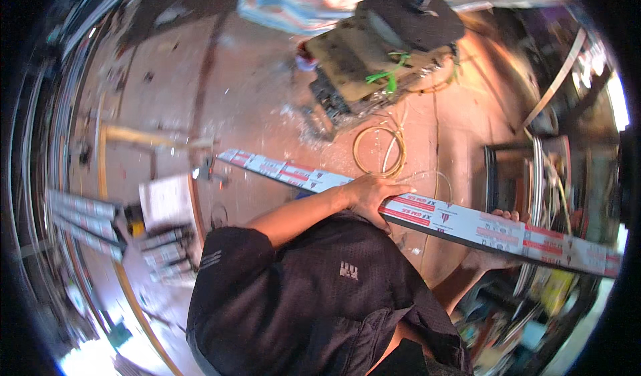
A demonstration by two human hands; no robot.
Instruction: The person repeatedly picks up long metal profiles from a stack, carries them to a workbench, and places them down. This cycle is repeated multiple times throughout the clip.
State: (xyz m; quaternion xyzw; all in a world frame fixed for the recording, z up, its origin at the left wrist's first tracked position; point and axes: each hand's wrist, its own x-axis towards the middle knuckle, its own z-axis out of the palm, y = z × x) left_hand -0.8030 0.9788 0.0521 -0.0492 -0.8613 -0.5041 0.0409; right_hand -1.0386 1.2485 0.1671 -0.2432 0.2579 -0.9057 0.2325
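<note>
A long, flat profile bar [461,221] in white and red printed film lies slantwise across the front of my body, its left end farther off and its right end nearer. My left hand [370,199] is closed over the bar around its middle, thumb and fingers spanning its width. Farther right, my right hand [497,252] grips the bar from beneath, with fingertips curled over its far edge. The bar hides most of that palm. Both hands touch only this bar.
Ahead stands a dark machine [327,106] topped by a brown board and a black cover, with green string on it. A coiled yellowish hose [379,150] lies on the reddish floor. Wrapped profiles [87,219] are stacked left, near a white box [167,202]. Frames and clutter crowd the right.
</note>
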